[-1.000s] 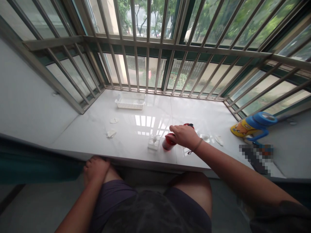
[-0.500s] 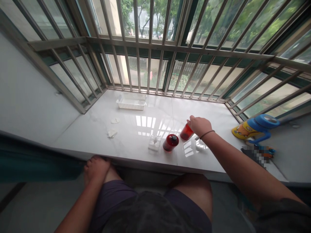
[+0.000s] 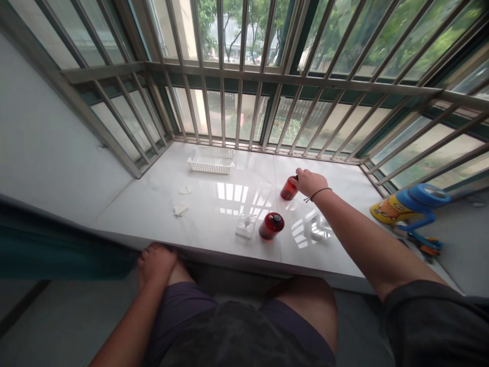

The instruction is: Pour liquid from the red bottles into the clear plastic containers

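A small translucent red bottle [image 3: 289,189] with a dark top is in my right hand [image 3: 310,182]. My fingers are closed round its top, and it tilts slightly over the white sill, whether touching it I cannot tell. Nearer to me a second red bottle [image 3: 271,226] with a black cap stands upright. Close to its left side lies a clear plastic piece [image 3: 246,225], its exact kind unclear. My left hand [image 3: 157,262] rests over my left knee, holding no object, its fingers lying over the knee.
On the white sill [image 3: 214,229], a white perforated basket [image 3: 211,167] sits at the back left, with crumpled white scraps [image 3: 181,209] before it. A blue and yellow flask [image 3: 407,204] stands right, near an orange and blue item [image 3: 431,246]. Metal bars [image 3: 252,79] close off the back.
My right hand has carried the red bottle away from me toward the window. My left hand stays on the knee. The view has shifted slightly.
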`<state>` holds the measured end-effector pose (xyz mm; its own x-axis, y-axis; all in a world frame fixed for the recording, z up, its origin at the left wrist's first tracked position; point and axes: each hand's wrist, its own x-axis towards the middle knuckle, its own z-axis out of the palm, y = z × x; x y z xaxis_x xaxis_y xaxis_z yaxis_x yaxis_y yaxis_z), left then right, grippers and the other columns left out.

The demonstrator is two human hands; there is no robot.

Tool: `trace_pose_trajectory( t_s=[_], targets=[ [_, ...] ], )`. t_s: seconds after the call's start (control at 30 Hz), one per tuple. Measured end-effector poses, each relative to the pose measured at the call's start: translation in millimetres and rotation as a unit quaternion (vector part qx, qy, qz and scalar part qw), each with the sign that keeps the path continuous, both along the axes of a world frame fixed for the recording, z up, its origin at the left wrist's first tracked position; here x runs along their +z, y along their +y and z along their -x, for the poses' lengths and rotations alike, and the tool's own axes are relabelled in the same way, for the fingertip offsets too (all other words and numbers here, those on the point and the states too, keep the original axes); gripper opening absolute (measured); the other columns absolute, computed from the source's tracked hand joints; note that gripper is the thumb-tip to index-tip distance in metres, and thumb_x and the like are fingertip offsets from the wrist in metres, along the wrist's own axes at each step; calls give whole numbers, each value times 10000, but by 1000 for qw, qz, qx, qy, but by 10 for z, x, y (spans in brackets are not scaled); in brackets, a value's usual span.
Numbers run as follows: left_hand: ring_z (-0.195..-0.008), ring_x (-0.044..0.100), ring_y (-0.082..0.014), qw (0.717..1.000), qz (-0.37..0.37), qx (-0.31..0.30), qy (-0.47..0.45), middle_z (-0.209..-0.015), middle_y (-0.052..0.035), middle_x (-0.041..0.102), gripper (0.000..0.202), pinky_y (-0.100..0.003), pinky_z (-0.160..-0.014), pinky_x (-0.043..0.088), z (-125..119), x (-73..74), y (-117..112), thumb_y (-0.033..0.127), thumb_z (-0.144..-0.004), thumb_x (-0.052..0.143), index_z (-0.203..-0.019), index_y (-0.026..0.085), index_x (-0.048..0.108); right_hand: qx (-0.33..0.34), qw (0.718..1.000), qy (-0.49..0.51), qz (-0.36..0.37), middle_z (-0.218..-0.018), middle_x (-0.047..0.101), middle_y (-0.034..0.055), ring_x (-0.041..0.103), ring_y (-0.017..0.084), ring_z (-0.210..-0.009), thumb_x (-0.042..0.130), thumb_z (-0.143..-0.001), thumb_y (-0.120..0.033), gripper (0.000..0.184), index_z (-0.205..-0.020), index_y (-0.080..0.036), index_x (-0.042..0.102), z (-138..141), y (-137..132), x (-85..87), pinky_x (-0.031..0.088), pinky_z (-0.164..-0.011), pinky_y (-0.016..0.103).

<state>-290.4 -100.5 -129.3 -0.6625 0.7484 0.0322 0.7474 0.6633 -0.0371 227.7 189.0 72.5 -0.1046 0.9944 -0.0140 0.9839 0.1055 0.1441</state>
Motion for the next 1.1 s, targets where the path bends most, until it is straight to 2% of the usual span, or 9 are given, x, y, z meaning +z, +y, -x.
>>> trace_pose_trajectory(
  t_s=[0.17, 0.23, 0.3, 0.37, 0.47, 0.67, 0.87, 0.97, 1.1],
  targets=[
    [-1234, 595, -486, 1000, -10, 2, 2, -1227, -339, 695, 717, -587, -1029, 455, 18, -40, 7, 546, -861, 492, -1281, -21, 626, -22, 999, -9, 26, -1385, 645, 254, 690, 379, -1165, 249, -1087, -669, 699, -1517, -162, 464, -412, -261, -20, 517, -853, 445],
    [-1229, 593, -489, 1000, -10, -1, 2, -1219, -340, 695, 729, -592, -1026, 450, 31, -60, 8, 556, -860, 489, -1288, -20, 621, -26, 995, -20, 98, -1303, 695, 247, 702, 395, -1124, 390, -1043, -721, 737, -1493, -150, 508, -631, -431, -87, 527, -842, 463],
    [-1225, 592, -492, 1000, -6, -2, 1, -1219, -341, 691, 747, -591, -1023, 449, 45, -78, 10, 571, -867, 477, -1291, -28, 618, -17, 984, -22, 175, -1190, 750, 200, 730, 381, -1041, 676, -895, -743, 792, -1432, -168, 589, -835, -609, -190, 542, -814, 442],
    [-1229, 591, -494, 1000, 1, -1, 0, -1233, -341, 683, 765, -584, -1018, 448, 54, -91, 14, 582, -874, 469, -1299, -38, 611, 0, 975, -18, 221, -1149, 773, 153, 745, 346, -999, 886, -725, -636, 815, -1373, -203, 647, -1002, -764, -306, 549, -802, 400],
    [-1240, 586, -498, 1000, 9, 3, -4, -1247, -343, 673, 781, -574, -1016, 443, 58, -96, 20, 594, -882, 465, -1314, -41, 604, 22, 971, -12, 237, -1232, 756, 144, 736, 324, -1058, 903, -716, -503, 752, -1368, -226, 652, -1169, -886, -448, 542, -842, 376],
    [-1232, 592, -500, 1000, 12, -5, -5, -1252, -341, 675, 795, -572, -1009, 454, 44, -55, 18, 607, -889, 451, -1318, -45, 606, 14, 980, -13, 198, -1302, 726, 160, 708, 326, -1118, 843, -794, -475, 721, -1427, -208, 622, -1287, -626, -518, 520, -858, 374],
    [-1241, 602, -503, 1000, 13, -1, -8, -1253, -348, 677, 758, -570, -1027, 452, 25, -13, 12, 569, -894, 474, -1316, -48, 602, -11, 994, -7, 108, -1371, 675, 190, 698, 308, -1080, 771, -883, -386, 687, -1503, -181, 561, -1147, -285, -461, 522, -832, 370],
    [-1239, 605, -492, 1000, 11, -1, -5, -1242, -336, 688, 726, -570, -1026, 459, 19, -3, 9, 554, -886, 493, -1292, -35, 616, -13, 999, -5, 42, -1440, 620, 226, 664, 358, -1154, 727, -924, -371, 624, -1497, -182, 568, -991, -344, -405, 531, -879, 421],
    [-1238, 602, -498, 1000, 8, 0, -3, -1240, -333, 692, 727, -572, -1023, 466, 20, -2, 10, 563, -886, 484, -1276, -34, 623, 26, 998, 39, -46, -1443, 623, 212, 605, 395, -1258, 549, -1044, -382, 427, -1418, -190, 626, -651, -717, -307, 530, -975, 505]
  ],
)
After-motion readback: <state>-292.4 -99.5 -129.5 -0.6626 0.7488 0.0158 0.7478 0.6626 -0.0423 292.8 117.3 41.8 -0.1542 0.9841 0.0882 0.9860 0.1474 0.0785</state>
